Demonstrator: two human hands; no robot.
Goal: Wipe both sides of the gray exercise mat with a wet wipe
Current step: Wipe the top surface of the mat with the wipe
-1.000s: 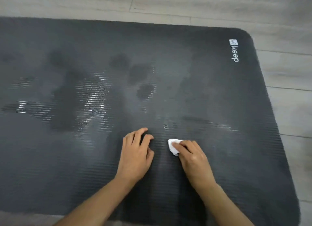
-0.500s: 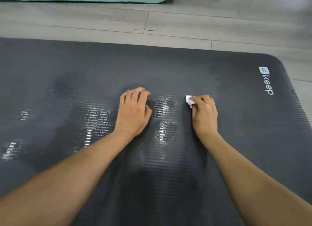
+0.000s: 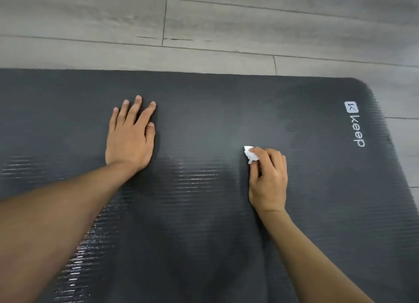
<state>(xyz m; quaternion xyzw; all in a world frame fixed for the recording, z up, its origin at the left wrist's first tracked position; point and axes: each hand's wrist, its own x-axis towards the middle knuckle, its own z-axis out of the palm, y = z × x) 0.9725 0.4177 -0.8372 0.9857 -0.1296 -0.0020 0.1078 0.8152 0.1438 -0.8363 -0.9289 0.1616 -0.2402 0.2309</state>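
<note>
Looking down from the head camera, I see the gray exercise mat [image 3: 204, 126] lying flat on the floor [image 3: 204, 26], which is gray wood-look plank. The mat fills most of the view; its far long edge runs straight across the upper part of the picture and its rounded far-right corner shows at the upper right. Near that corner a white logo [image 3: 354, 123] reads "keep", printed sideways beside a small square mark.

My left hand [image 3: 130, 135] lies palm down on the mat, left of centre and not far from the far edge. Its fingers are straight and held close together, pointing away from me, with the thumb tucked alongside the forefinger. It holds nothing; it simply presses flat on the ribbed surface.

My right hand [image 3: 268, 178] sits on the mat to the right, nearer to me than the left hand and well apart from it. Its fingers are curled over and pinch the wet wipe [image 3: 250, 154], a small white crumpled wad that sticks out at the upper left of the fingertips and touches the mat. The wipe lies between the left hand and the logo, closer to my right hand's side.

Shiny wet streaks [image 3: 195, 178] catch the light along the mat's ribs between my two forearms, and more glisten along the left forearm toward the lower left. The strip of mat beyond the hands looks dull and matte.
</note>
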